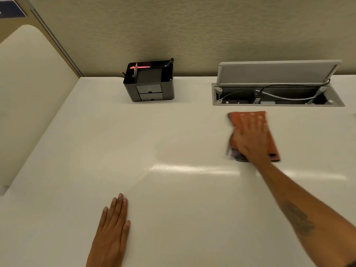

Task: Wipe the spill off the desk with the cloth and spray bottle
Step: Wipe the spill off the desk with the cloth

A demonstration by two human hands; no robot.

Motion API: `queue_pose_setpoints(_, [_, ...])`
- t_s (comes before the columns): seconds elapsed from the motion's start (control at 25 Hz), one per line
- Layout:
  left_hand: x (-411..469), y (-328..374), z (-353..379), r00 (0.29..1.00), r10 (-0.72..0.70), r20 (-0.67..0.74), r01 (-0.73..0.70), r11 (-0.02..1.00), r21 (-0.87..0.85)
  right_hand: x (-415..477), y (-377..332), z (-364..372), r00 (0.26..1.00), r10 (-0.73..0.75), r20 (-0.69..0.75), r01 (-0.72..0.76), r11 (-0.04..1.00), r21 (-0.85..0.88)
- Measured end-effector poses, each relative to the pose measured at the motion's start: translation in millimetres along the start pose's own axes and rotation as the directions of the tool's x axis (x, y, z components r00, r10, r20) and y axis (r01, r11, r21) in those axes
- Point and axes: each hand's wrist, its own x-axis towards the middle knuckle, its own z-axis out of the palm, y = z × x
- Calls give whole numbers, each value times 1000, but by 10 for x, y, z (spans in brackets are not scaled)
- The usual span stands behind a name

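Note:
An orange cloth (272, 140) lies flat on the white desk (173, 209), right of centre, just in front of the cable box. My right hand (250, 139) presses down on the cloth with fingers spread; hand and cloth are blurred by motion. My left hand (113, 230) rests flat on the desk near the front edge, fingers together, holding nothing. A faint wet sheen (185, 168) shows on the desk left of the cloth. No spray bottle is in view.
A black desk organizer (149, 81) with pens and two small drawers stands at the back centre. An open cable box (277, 95) with a raised grey lid and cables is sunk into the desk at the back right. A beige partition wall runs behind.

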Motion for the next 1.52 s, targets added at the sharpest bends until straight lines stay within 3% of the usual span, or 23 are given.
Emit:
queue_pose_setpoints(0.16, [28, 20, -83, 1000, 15, 9, -15, 1000, 4, -387, -1240, 184, 973, -229, 39, 226, 972, 71])
queue_pose_setpoints(0.32, [66, 110, -181, 999, 48, -1, -48, 998, -40, -604, -1346, 225, 919, -371, 134, 360, 927, 100])
queue_pose_setpoints(0.52, [137, 303, -321, 997, 77, -1, -77, 994, -75, -118, -364, 57, 987, -156, 49, 154, 987, 35])
queue_pose_setpoints(0.72, [162, 467, -371, 997, 76, -2, -76, 993, -91, 133, 995, -197, 998, 11, 59, -8, 998, -61])
queue_pose_setpoints(0.92, [244, 533, -335, 998, 70, -4, -70, 996, -54, 256, 1385, -252, 994, 96, 59, -90, 991, -100])
queue_pose_setpoints(1.08, [221, 375, -285, 998, 63, 1, -63, 998, -31, 358, 821, -140, 998, 38, 42, -35, 998, -58])
queue_pose_setpoints(1.4, [98, 72, -135, 998, 68, -7, -68, 998, -15, 47, -1304, 220, 980, -183, 79, 180, 983, 47])
queue_pose_setpoints(1.52, [81, 44, -137, 996, 88, -19, -88, 996, -14, -452, -2092, 332, 923, -371, 102, 359, 926, 116])
